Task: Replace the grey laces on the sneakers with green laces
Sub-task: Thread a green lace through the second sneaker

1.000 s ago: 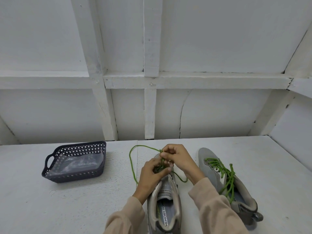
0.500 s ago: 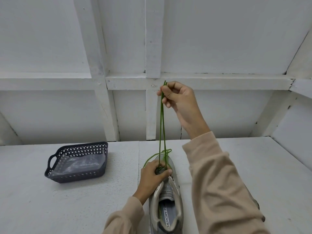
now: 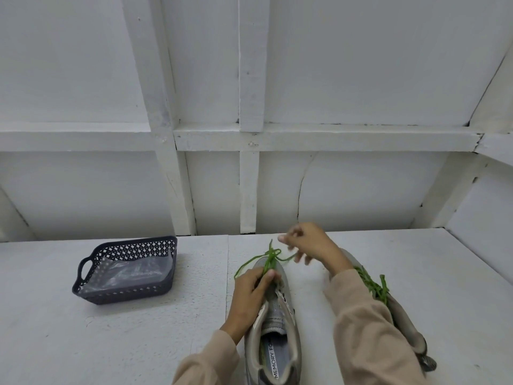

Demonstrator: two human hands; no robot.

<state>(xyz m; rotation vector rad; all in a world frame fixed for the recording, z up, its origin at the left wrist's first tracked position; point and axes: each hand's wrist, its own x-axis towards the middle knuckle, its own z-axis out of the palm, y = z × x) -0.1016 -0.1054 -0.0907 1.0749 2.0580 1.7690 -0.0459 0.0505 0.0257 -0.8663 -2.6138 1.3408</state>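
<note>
One sneaker (image 3: pixel 277 311), left grip (image 3: pixel 251 294) pinching green lace (image 3: pixel 270 257), right grip (image 3: pixel 309 243) blurred, hold unclear.

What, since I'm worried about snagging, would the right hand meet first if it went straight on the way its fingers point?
Probably the green lace, bunched upright above the toe of the near sneaker and pinched by the left hand. The right hand is blurred, so depth is uncertain.
</note>
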